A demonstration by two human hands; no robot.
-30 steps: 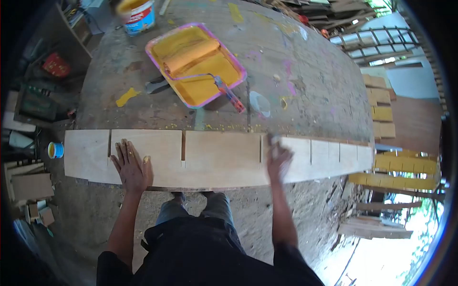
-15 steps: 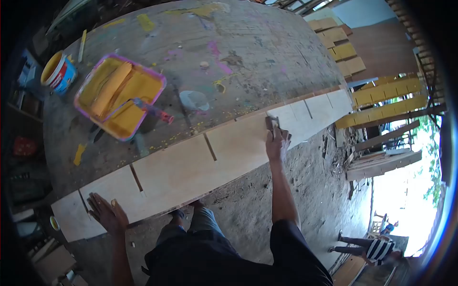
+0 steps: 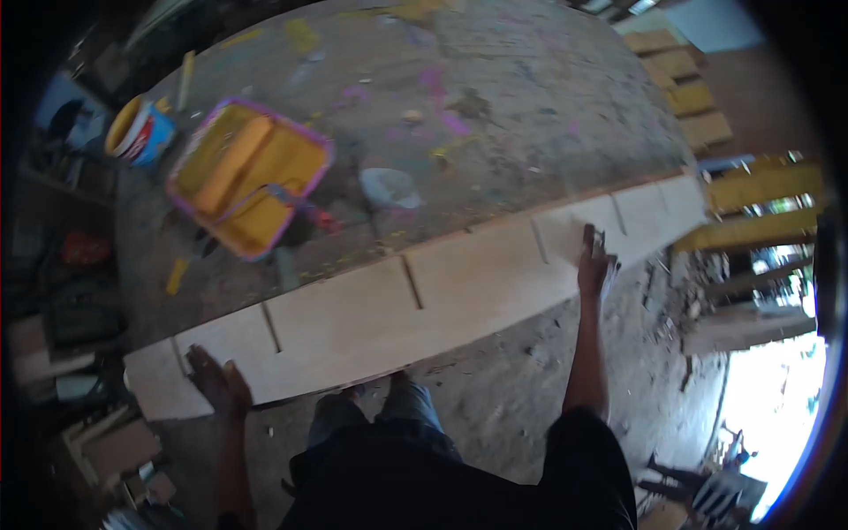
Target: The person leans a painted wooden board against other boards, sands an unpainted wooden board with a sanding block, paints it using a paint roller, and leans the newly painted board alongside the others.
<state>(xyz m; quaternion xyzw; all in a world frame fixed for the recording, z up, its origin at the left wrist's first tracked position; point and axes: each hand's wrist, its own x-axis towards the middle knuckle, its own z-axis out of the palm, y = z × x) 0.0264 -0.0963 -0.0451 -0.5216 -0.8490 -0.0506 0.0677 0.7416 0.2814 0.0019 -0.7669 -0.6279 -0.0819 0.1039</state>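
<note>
A long pale wooden board [image 3: 353,322] with several narrow slots lies along the near edge of a paint-stained table [image 3: 353,132]. My left hand [image 3: 221,384] rests flat on the board's left end, fingers spread, beside a slot. Toward the board's right end, my right hand [image 3: 597,269] is closed around a small dark block-like tool [image 3: 593,237] held against the board's face. Motion blur and my fingers hide the tool's exact kind.
On the table sit a purple-rimmed paint tray [image 3: 329,159] with yellow paint and a roller [image 3: 237,163], and a paint bucket [image 3: 141,132]. Yellow slotted boards [image 3: 760,185] stand at right. Another person [image 3: 707,490] is at lower right.
My right hand has slid rightward along the board with the tool. My left hand stays at the left end. The whole view has shifted, moving the scene right in the picture.
</note>
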